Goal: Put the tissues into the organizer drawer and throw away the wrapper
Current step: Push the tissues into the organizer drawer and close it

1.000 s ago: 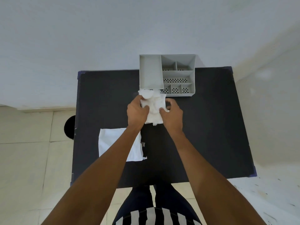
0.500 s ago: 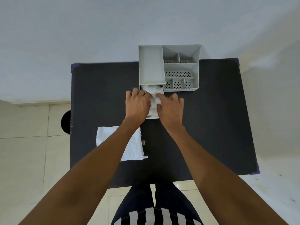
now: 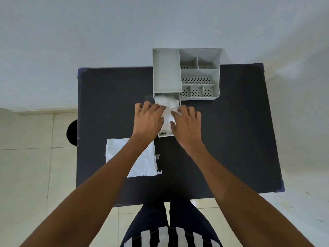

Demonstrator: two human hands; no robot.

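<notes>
A grey organizer (image 3: pixel 199 73) stands at the far edge of the black table (image 3: pixel 231 131). Its drawer (image 3: pixel 166 135) is pulled out toward me, and white tissues (image 3: pixel 167 104) fill it. My left hand (image 3: pixel 148 120) lies flat on the drawer's left side, fingers spread over the tissues. My right hand (image 3: pixel 187 123) rests on the right side, fingertips pressing on the tissues. Neither hand grips anything. The white wrapper (image 3: pixel 142 161) lies flat on the table near me at the left, partly under my left forearm.
A round black bin (image 3: pixel 72 133) sits on the tiled floor just left of the table. The organizer's small compartments are perforated and hold nothing. A white wall rises behind the table. My legs stand at the table's near edge.
The tissues went from being held above the table into the drawer. Both hands let go of them and flattened out on top, fingers spreading.
</notes>
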